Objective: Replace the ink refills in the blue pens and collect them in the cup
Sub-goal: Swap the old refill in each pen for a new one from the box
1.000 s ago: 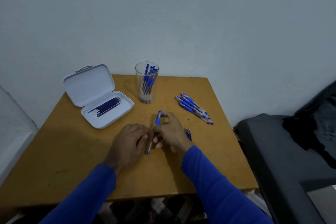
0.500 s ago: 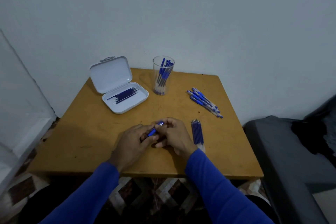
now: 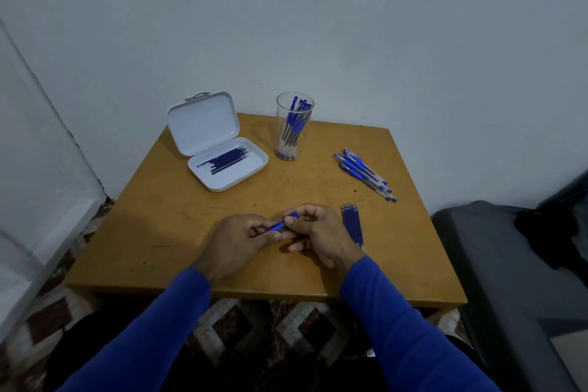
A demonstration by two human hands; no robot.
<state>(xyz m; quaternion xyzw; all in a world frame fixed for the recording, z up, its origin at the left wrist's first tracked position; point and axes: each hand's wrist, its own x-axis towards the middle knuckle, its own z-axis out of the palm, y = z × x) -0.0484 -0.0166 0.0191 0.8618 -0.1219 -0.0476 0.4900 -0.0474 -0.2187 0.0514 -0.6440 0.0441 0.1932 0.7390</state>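
Note:
Over the middle of the wooden table (image 3: 165, 232), my left hand (image 3: 237, 240) and my right hand (image 3: 313, 232) meet and both pinch one blue pen (image 3: 280, 225), which lies slanted between the fingertips and is mostly hidden by them. A clear cup (image 3: 293, 126) with several blue pens stands at the back. A white case (image 3: 222, 156), lid open, holds dark blue refills at the back left. Several loose blue pens (image 3: 366, 173) lie at the right. A row of refills (image 3: 352, 223) lies just right of my right hand.
A dark grey seat (image 3: 509, 264) with black cloth stands right of the table. A white panel (image 3: 38, 169) leans at the left. Patterned floor (image 3: 241, 321) shows beneath the table's front edge.
The pen stood upright between my hands a second ago; now it lies low and slanted, gripped closer to its ends. The head has pulled back, showing more of the table.

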